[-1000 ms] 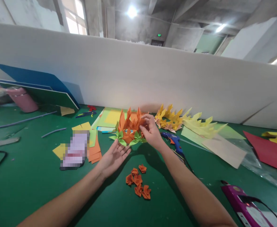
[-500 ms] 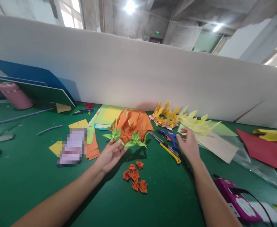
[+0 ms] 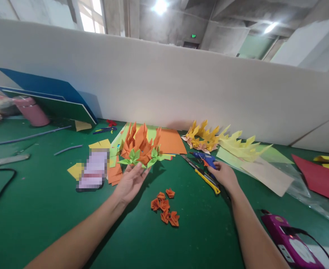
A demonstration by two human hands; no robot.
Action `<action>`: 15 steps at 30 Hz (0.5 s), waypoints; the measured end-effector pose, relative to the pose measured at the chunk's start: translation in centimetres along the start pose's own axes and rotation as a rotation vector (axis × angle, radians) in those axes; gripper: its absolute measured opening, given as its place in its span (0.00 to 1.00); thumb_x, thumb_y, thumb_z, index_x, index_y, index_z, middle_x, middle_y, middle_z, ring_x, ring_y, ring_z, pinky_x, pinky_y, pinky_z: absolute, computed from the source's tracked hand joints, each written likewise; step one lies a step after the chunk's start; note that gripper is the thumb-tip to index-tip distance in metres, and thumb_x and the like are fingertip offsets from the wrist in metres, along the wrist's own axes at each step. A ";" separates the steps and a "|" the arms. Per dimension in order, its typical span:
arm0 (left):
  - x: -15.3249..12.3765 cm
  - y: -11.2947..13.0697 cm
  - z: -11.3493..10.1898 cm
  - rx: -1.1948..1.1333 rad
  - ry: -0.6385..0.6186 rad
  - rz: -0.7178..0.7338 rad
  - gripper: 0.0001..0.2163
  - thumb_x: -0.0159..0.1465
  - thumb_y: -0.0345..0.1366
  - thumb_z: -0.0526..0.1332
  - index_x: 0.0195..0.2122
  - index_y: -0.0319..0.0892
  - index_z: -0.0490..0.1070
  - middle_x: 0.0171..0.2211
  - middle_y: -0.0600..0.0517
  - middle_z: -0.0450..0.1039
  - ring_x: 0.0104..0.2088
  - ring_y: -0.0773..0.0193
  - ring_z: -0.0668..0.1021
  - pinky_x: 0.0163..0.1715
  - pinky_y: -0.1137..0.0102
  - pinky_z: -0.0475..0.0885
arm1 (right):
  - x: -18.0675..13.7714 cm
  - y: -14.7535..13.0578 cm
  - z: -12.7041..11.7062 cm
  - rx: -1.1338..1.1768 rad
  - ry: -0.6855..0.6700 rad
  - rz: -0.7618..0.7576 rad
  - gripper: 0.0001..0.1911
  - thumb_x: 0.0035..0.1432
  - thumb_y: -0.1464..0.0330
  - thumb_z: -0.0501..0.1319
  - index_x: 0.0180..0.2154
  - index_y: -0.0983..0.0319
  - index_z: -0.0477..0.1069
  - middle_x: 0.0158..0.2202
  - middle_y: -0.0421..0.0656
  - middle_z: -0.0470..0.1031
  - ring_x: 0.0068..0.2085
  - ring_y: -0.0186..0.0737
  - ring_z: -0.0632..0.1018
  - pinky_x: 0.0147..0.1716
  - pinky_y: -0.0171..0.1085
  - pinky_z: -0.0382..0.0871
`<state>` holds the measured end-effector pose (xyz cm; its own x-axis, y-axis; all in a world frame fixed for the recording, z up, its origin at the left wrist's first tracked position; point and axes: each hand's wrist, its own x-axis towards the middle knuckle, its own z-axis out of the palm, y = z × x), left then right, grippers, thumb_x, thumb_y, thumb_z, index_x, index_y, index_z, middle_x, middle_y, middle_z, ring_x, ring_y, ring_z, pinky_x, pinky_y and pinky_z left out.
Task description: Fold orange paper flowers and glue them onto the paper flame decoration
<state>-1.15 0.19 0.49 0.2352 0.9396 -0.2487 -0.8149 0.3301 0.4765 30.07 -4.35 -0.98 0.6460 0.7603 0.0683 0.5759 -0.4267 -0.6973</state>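
My left hand (image 3: 132, 181) is closed on the lower front edge of an orange folded-paper crown (image 3: 142, 142), which has green paper flowers (image 3: 133, 158) along its front. Over to the right, my right hand (image 3: 226, 175) has its fingers wrapped round the handle of a blue hot glue gun (image 3: 202, 157) with an orange trigger. A yellow utility knife (image 3: 206, 181) lies just left of that hand, its blade pointing away. Several small orange paper flowers (image 3: 164, 204) sit in a cluster on the green table between my forearms.
A yellow paper crown (image 3: 202, 134) and a pale yellow one (image 3: 241, 144) stand at the back right near the white partition (image 3: 164, 82). A purple power strip (image 3: 293, 239) with a cable lies front right. Coloured paper sheets, a blurred phone-like object (image 3: 94, 170) and a pink bottle (image 3: 32, 111) are leftward.
My right hand has gone from hovering beside the glue gun to gripping its handle. The orange crown has turned and shifted left in my left hand. The view has swung slightly.
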 end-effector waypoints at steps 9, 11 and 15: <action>0.0 -0.3 -0.6 0.099 -0.121 -0.052 0.08 0.55 0.30 0.67 0.20 0.39 0.71 0.27 0.51 0.79 0.32 0.67 0.80 0.46 0.69 0.73 | -5.8 -4.7 -1.3 0.954 -0.155 -0.038 0.16 0.38 0.65 0.64 0.31 0.58 0.61 0.20 0.31 0.65 0.19 0.29 0.66 0.18 0.29 0.61; -0.2 -0.3 -0.3 0.131 -0.137 -0.054 0.07 0.55 0.34 0.67 0.23 0.39 0.73 0.30 0.51 0.80 0.34 0.66 0.80 0.46 0.69 0.73 | -7.3 -5.6 -1.1 1.073 -0.401 0.016 0.15 0.40 0.64 0.63 0.33 0.58 0.62 0.20 0.32 0.61 0.18 0.29 0.64 0.13 0.27 0.54; -0.4 -0.6 0.0 0.155 -0.106 -0.053 0.09 0.57 0.39 0.65 0.26 0.38 0.73 0.28 0.50 0.79 0.32 0.66 0.80 0.47 0.68 0.72 | -8.9 -6.1 -0.4 0.938 -0.647 0.021 0.16 0.45 0.61 0.63 0.36 0.58 0.64 0.21 0.34 0.65 0.17 0.29 0.64 0.12 0.28 0.52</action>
<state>-0.81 -0.39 0.32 0.3367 0.9222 -0.1901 -0.7107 0.3813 0.5912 21.05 -8.68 2.90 0.1152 0.9833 -0.1406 -0.2091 -0.1144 -0.9712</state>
